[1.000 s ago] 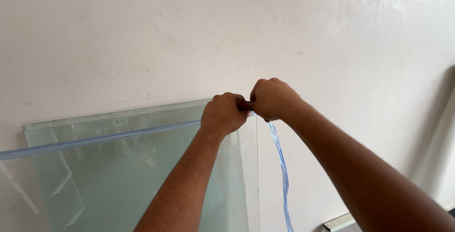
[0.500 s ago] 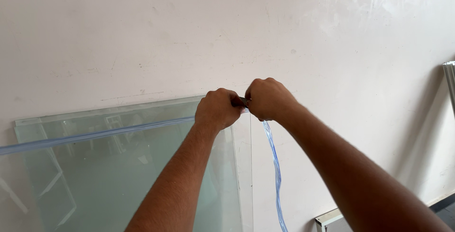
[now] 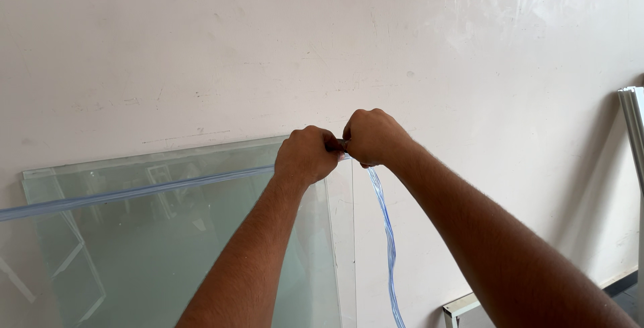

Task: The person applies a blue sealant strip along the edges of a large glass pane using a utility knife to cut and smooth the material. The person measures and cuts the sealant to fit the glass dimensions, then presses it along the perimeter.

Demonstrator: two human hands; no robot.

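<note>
A large greenish glass pane point(image 3: 134, 261) leans against a white wall. A clear bluish plastic strip point(image 3: 134, 192) runs along the pane from the left edge to my hands. My left hand point(image 3: 306, 155) is closed on that strip near the pane's top right corner. My right hand point(image 3: 371, 137) is closed too, knuckle to knuckle with the left, and the strip's loose end point(image 3: 388, 241) hangs down from it past the pane's right edge. What sits between the two fists is hidden.
The white wall point(image 3: 335, 39) fills the background, scuffed in places. Pale frame pieces point(image 3: 633, 127) lean at the far right. A white metal profile point(image 3: 463, 306) lies at the bottom right near the floor.
My view has shifted slightly to the right and up. Both hands stay pressed together at the pane's top corner, with the strip's loose end still hanging.
</note>
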